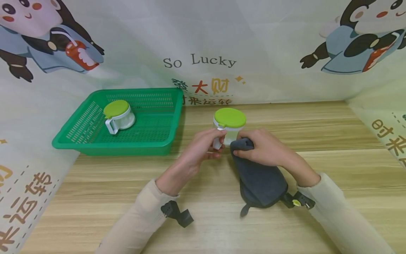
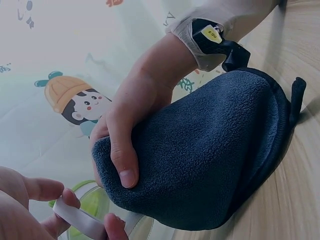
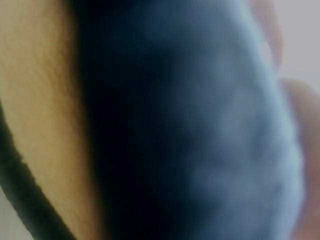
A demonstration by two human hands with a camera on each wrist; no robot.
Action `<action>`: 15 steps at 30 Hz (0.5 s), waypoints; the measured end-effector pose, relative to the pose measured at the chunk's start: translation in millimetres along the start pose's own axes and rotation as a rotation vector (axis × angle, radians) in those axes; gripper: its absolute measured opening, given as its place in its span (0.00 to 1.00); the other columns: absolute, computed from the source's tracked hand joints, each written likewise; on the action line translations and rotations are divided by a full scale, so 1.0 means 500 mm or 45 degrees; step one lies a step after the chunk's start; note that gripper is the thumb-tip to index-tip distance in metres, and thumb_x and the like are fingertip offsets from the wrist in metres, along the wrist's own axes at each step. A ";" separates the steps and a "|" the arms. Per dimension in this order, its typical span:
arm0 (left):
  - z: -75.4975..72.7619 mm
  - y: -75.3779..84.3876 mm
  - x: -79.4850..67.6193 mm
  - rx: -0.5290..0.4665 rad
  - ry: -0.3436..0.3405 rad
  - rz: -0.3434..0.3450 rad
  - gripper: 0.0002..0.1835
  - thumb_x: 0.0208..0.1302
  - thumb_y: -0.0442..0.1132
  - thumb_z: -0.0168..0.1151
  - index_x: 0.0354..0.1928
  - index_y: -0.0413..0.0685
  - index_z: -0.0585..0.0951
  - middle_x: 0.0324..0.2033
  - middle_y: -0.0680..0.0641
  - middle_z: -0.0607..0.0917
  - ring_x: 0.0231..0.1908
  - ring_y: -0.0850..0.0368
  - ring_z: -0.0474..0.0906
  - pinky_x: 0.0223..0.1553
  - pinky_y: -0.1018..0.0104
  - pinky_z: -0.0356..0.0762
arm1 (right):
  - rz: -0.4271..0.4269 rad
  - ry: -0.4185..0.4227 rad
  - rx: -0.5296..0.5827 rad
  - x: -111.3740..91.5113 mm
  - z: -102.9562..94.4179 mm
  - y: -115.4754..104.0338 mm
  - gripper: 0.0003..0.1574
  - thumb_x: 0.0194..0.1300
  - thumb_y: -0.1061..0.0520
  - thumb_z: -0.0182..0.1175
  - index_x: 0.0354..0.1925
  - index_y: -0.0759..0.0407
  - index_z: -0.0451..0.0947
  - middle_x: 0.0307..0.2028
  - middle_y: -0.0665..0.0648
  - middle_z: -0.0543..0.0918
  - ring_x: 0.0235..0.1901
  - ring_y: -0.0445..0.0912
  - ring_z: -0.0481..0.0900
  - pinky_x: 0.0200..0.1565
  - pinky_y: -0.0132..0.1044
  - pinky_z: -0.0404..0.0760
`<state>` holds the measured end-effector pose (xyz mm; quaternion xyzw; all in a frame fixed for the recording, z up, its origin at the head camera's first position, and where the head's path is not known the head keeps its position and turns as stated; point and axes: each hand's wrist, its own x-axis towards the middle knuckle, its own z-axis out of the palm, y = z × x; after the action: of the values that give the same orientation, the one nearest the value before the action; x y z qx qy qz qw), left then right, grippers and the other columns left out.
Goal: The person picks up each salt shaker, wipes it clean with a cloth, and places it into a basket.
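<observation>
A clear jar (image 1: 233, 135) with a lime-green lid (image 1: 229, 118) and a white handle (image 2: 80, 220) stands on the table in front of me. My left hand (image 1: 204, 144) pinches that handle between thumb and fingers. In my right hand (image 1: 264, 146) is a folded dark grey cloth (image 1: 263, 180), gripped near its upper end against the jar's right side. The cloth's lower part hangs toward me, its small loop (image 1: 245, 210) at the bottom. Blurred cloth (image 3: 190, 125) fills most of the right wrist view and hides the jar there.
At the left a green plastic basket (image 1: 152, 145) holds a second jar (image 1: 123, 120) with a lime-green lid and white handle. The wooden table (image 1: 209, 218) ends at a printed backdrop (image 1: 269, 53) behind and at both sides.
</observation>
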<state>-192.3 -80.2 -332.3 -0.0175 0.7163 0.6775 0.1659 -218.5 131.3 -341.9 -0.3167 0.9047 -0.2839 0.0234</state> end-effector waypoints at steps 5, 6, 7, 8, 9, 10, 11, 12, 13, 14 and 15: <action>0.000 -0.002 0.001 0.004 -0.002 0.003 0.16 0.75 0.51 0.56 0.32 0.49 0.75 0.32 0.49 0.81 0.34 0.55 0.78 0.37 0.67 0.78 | -0.003 0.003 -0.007 0.000 0.001 0.000 0.09 0.64 0.51 0.70 0.35 0.52 0.80 0.24 0.49 0.76 0.26 0.44 0.72 0.30 0.38 0.70; 0.000 -0.002 0.000 0.005 -0.004 0.004 0.16 0.75 0.51 0.56 0.32 0.49 0.75 0.32 0.49 0.81 0.34 0.55 0.77 0.37 0.67 0.78 | -0.002 0.003 -0.010 0.000 0.001 0.000 0.09 0.64 0.51 0.71 0.35 0.52 0.80 0.24 0.49 0.77 0.26 0.44 0.72 0.30 0.38 0.70; 0.000 -0.002 0.000 0.005 -0.005 0.005 0.16 0.75 0.51 0.56 0.32 0.48 0.75 0.32 0.49 0.80 0.34 0.55 0.77 0.37 0.67 0.78 | -0.002 0.003 -0.012 0.000 0.001 0.000 0.09 0.64 0.51 0.71 0.35 0.52 0.80 0.24 0.49 0.77 0.26 0.44 0.72 0.30 0.38 0.70; 0.000 -0.003 0.001 0.005 -0.006 0.006 0.16 0.75 0.51 0.56 0.32 0.48 0.75 0.32 0.49 0.80 0.34 0.55 0.77 0.37 0.67 0.78 | -0.002 0.002 -0.014 0.000 0.001 0.000 0.09 0.64 0.51 0.71 0.35 0.52 0.80 0.24 0.49 0.77 0.26 0.44 0.72 0.31 0.38 0.70; 0.000 -0.003 0.001 0.005 -0.009 0.007 0.16 0.75 0.51 0.56 0.33 0.48 0.75 0.32 0.49 0.80 0.34 0.55 0.77 0.36 0.67 0.78 | -0.002 0.002 -0.015 0.000 0.001 0.000 0.09 0.64 0.51 0.71 0.35 0.52 0.80 0.24 0.49 0.77 0.26 0.44 0.72 0.31 0.38 0.70; 0.000 -0.002 0.000 0.004 -0.011 0.007 0.16 0.75 0.50 0.56 0.33 0.48 0.75 0.32 0.49 0.80 0.34 0.55 0.77 0.36 0.67 0.78 | -0.001 0.000 -0.016 0.000 0.001 0.000 0.09 0.64 0.51 0.71 0.35 0.52 0.80 0.24 0.49 0.77 0.26 0.44 0.72 0.31 0.38 0.70; 0.000 -0.002 0.000 0.004 -0.013 0.007 0.16 0.75 0.50 0.56 0.33 0.48 0.75 0.32 0.49 0.80 0.34 0.55 0.77 0.36 0.67 0.78 | -0.001 -0.002 -0.017 0.001 0.002 0.000 0.09 0.64 0.51 0.71 0.35 0.52 0.80 0.24 0.49 0.77 0.26 0.44 0.72 0.31 0.38 0.70; 0.000 -0.002 0.001 0.004 -0.015 0.008 0.15 0.75 0.50 0.56 0.33 0.48 0.75 0.31 0.49 0.80 0.33 0.55 0.77 0.36 0.67 0.78 | 0.002 -0.003 -0.018 0.001 0.002 0.001 0.09 0.63 0.51 0.71 0.35 0.52 0.80 0.24 0.49 0.77 0.26 0.44 0.73 0.31 0.38 0.70; 0.000 -0.002 0.001 0.004 -0.017 0.007 0.16 0.75 0.50 0.56 0.33 0.48 0.75 0.31 0.49 0.79 0.34 0.54 0.76 0.36 0.67 0.78 | 0.001 -0.005 -0.016 0.001 0.002 0.000 0.09 0.64 0.51 0.71 0.35 0.52 0.80 0.24 0.49 0.77 0.26 0.44 0.73 0.31 0.38 0.70; 0.000 -0.002 0.001 0.004 -0.019 0.008 0.15 0.75 0.50 0.56 0.33 0.48 0.75 0.31 0.49 0.79 0.33 0.54 0.76 0.36 0.67 0.78 | 0.001 -0.006 -0.014 0.001 0.002 0.000 0.09 0.64 0.51 0.71 0.35 0.52 0.80 0.24 0.49 0.77 0.26 0.44 0.72 0.31 0.38 0.70; 0.000 -0.003 0.002 0.004 -0.020 0.008 0.15 0.76 0.50 0.56 0.32 0.48 0.75 0.31 0.49 0.79 0.33 0.54 0.76 0.36 0.68 0.78 | 0.002 -0.008 -0.015 0.001 0.002 -0.001 0.09 0.64 0.51 0.71 0.35 0.52 0.80 0.24 0.49 0.77 0.26 0.44 0.73 0.31 0.38 0.70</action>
<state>-192.9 -80.1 -333.9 -0.0096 0.7161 0.6770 0.1696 -218.6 130.2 -342.6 -0.3170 0.9065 -0.2776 0.0245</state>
